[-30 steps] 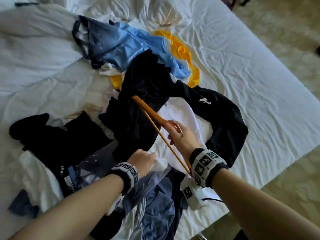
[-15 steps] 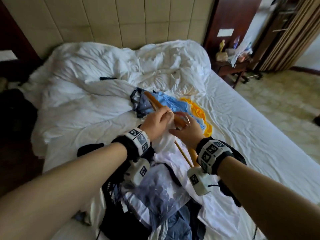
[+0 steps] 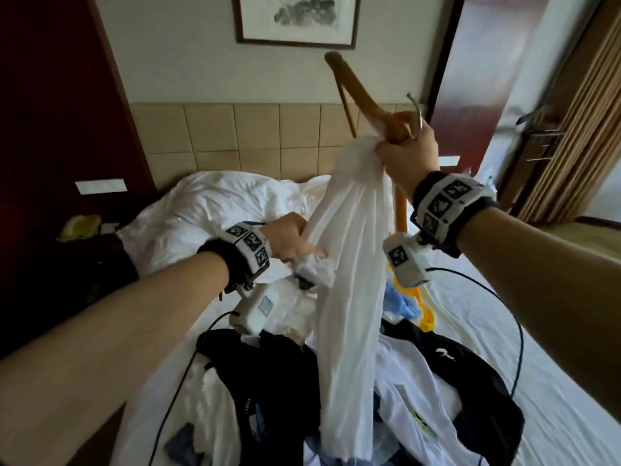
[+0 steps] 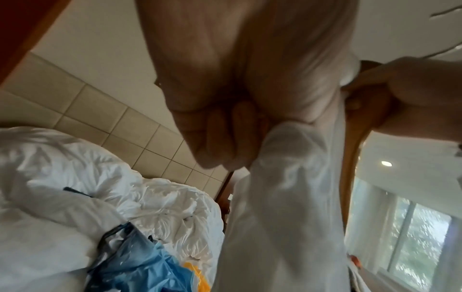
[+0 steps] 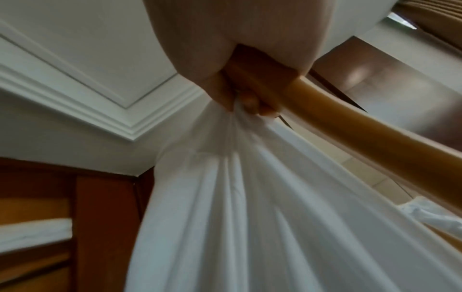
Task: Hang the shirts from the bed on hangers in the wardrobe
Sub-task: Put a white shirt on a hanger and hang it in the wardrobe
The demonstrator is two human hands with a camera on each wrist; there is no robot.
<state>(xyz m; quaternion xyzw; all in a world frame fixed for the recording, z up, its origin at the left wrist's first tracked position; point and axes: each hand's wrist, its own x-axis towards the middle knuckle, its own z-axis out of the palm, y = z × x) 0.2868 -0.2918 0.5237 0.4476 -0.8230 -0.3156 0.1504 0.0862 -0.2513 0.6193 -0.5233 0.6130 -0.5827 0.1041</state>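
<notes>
Below and left of the wooden hanger (image 3: 366, 95), the left hand (image 3: 289, 238) curls its fingers (image 4: 225, 136) round a bunched fold of the white shirt (image 3: 349, 297), which hangs lengthwise over the bed (image 3: 554, 381). The right hand (image 3: 408, 156) clenches both hanger and shirt top. Dark shirts (image 3: 268, 375) lie heaped beneath.

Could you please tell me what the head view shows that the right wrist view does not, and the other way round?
Only the head view shows the left hand gripping the white shirt lower down, the hanger's metal hook, the framed picture on the wall, and the dark clothes piled on the bed.

Only the right wrist view shows the ceiling moulding and the fingertips pinching the cloth against the wood.

Both show the right hand holding the wooden hanger together with the bunched top of the shirt.
</notes>
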